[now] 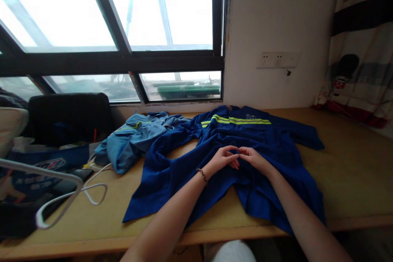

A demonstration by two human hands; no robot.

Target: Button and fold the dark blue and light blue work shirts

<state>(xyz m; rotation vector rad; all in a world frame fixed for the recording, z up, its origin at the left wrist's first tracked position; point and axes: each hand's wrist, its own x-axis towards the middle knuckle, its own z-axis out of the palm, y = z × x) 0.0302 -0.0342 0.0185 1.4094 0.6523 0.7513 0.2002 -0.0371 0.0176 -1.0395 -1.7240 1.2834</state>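
Meeting fingertip to fingertip over the middle of the dark blue jacket point(273, 141), left hand point(225, 158) and right hand point(254, 159) are curled; whether either grip pinches cloth, I cannot tell. Step in hand, in my judgement: detail work on the jacket, which lies spread on the surface point(353, 172). The next move would call for a sure pinch. A lighter blue garment point(130, 143) lies crumpled beside it, left.

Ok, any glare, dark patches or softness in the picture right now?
Head view: the window is blown white; the dark jacket looks dim, though its stripes stand out; the hands show clearly; the curtain is dim and soft; white lettering is too small to read.
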